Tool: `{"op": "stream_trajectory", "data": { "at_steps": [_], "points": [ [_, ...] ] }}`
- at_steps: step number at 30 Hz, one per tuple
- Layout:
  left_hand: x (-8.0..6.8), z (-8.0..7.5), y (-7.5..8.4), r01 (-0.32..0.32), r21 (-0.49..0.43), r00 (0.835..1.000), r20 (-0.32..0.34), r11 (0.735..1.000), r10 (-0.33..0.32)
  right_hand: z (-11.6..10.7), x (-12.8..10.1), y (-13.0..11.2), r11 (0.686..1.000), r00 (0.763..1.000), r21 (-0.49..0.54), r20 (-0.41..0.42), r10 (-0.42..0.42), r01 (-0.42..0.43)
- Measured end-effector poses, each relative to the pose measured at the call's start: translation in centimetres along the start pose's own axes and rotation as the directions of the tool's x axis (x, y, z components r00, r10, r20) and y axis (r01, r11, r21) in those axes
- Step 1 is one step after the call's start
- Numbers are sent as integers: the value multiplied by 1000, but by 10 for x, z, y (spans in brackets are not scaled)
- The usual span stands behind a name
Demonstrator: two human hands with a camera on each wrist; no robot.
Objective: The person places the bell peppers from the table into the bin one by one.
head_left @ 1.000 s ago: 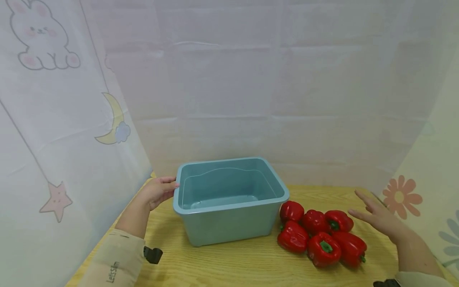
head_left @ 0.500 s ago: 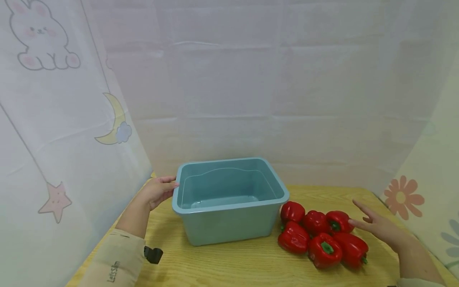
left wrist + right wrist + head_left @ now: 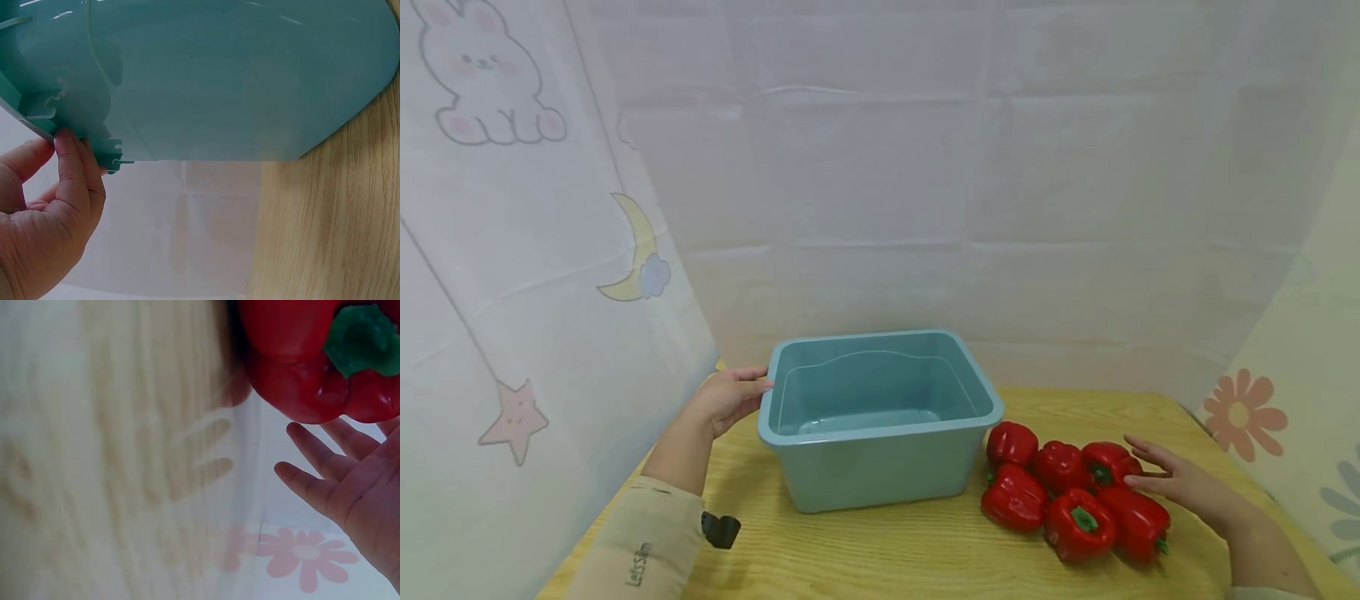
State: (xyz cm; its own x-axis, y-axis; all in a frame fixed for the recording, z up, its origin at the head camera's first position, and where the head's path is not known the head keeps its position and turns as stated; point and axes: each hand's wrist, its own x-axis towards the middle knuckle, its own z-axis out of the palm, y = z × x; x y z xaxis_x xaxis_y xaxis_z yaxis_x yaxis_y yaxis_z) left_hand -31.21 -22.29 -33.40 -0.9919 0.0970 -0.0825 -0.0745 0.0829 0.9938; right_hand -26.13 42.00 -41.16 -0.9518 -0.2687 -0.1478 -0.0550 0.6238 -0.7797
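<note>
An empty teal plastic bin (image 3: 880,467) stands on the wooden table (image 3: 887,558). My left hand (image 3: 727,400) is at its left rim, and the fingertips (image 3: 70,147) touch the rim's edge from below in the left wrist view. Several red bell peppers (image 3: 1067,492) lie in a cluster right of the bin. My right hand (image 3: 1176,482) hovers low at the cluster's right side, palm toward it and fingers straight. Its fingers (image 3: 312,481) lie just short of the nearest pepper (image 3: 294,369), with a small gap showing.
White cloth walls with cartoon prints close in the table on the left, back and right. A flower print (image 3: 1240,414) marks the right wall. Bare wood lies in front of the bin and the peppers, up to the table's near edge.
My right hand has come down and moved left, close to the rear right pepper. The left hand stays at the bin's rim. The bin has barely shifted.
</note>
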Motion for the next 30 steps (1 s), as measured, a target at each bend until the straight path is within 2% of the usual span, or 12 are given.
{"op": "stream_trajectory", "data": {
  "at_steps": [7,23,30],
  "points": [
    [-1,-2,0,0,-13,1000,-6,1000,0,1,0,2,999,999,-24,-8,-34,34],
    [1,-4,-4,-5,-11,1000,-2,1000,5,3,-5,3,1000,999,-5,12,31,-31],
    [2,-2,-3,-13,-7,1000,6,1000,13,-2,-13,4,1000,1000,-15,12,8,-8]
  ]
}}
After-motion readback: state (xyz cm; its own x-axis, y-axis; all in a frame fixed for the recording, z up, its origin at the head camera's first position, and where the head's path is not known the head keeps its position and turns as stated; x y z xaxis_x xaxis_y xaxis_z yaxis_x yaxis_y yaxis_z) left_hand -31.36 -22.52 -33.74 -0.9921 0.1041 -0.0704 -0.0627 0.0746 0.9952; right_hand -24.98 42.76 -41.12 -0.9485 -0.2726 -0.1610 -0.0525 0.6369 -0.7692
